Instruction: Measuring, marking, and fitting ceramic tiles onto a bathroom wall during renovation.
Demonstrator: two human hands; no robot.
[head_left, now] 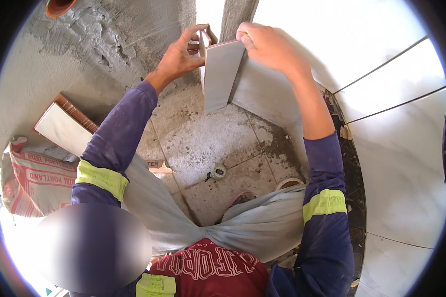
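Note:
A rectangular pale grey tile (222, 79) stands upright in the corner at the top centre. Beside its left edge is a narrow white piece (203, 40), with the curled fingers of my left hand (183, 57) gripping it. My right hand (270, 49) is closed at the tile's top right corner, pinching a small yellow object (246, 35) that is mostly hidden by the fingers.
Stacked tiles (62, 126) and a printed paper sack (34, 178) lie at left. An orange pipe opening (59, 6) sits in the rough cement wall (109, 29). White tiled wall (401, 148) runs along the right. A small round fitting (218, 172) lies on the dusty floor (208, 138).

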